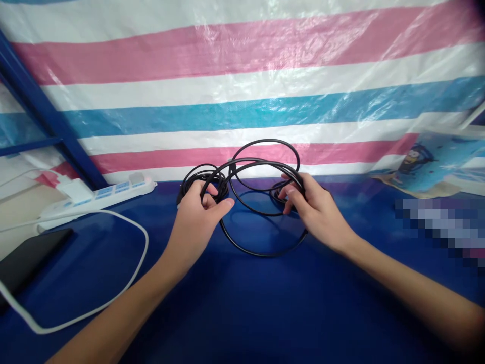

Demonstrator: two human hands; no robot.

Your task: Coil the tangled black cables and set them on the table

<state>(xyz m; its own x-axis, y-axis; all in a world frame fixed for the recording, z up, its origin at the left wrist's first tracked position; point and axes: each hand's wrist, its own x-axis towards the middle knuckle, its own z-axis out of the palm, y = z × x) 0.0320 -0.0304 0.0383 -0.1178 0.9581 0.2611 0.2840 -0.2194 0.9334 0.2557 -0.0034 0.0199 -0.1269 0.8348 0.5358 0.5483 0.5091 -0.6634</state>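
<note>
A black cable (261,167) lies in several loose loops on the blue table (242,303), near its far edge. My left hand (199,215) is closed around the left side of the loops, thumb and fingers wrapped over the strands. At the right side of the coil, my right hand (314,207) pinches the strands with its fingers curled. One loop stands up above both hands; another lies flat on the table between them.
A white power strip (102,194) with a plugged-in adapter sits at the far left, its white cord (129,227) looping across the table. A dark flat device (26,258) lies at the left edge. A striped plastic sheet (242,76) hangs behind. A cartoon-printed bag (428,162) rests at the right.
</note>
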